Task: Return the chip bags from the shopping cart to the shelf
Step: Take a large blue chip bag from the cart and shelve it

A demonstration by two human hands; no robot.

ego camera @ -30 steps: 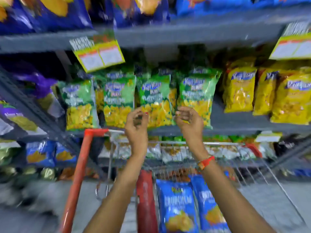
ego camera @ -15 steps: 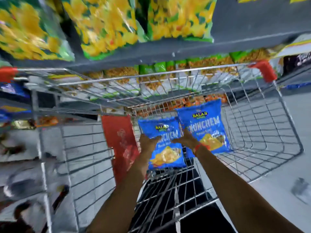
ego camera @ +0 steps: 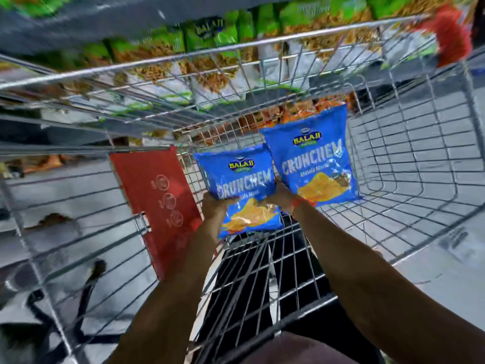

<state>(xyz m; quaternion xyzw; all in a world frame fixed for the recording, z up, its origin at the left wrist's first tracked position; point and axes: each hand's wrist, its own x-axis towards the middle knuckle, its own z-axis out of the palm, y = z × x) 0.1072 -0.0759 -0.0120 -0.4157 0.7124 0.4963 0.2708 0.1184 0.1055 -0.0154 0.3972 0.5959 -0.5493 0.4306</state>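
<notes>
Two blue chip bags lie in the wire shopping cart [ego camera: 409, 164]. My left hand [ego camera: 214, 204] grips the left edge of the nearer blue bag [ego camera: 241, 190]. My right hand [ego camera: 279, 198] is closed on that same bag's right edge, its back touching the second blue bag [ego camera: 315, 164], which leans against the cart's far wall. An orange band sits on my right wrist. The shelf [ego camera: 78, 19] with green snack bags [ego camera: 210, 35] runs across the top, beyond the cart.
A red plastic flap [ego camera: 157, 206] of the cart's child seat stands left of the bags. A red corner bumper [ego camera: 448, 35] caps the cart's far right corner. Grey floor shows through the wire on both sides.
The view dropped from the shelf down into the cart. Both hands left the green bags on the shelf, reached into the cart and closed on the nearer blue bag.
</notes>
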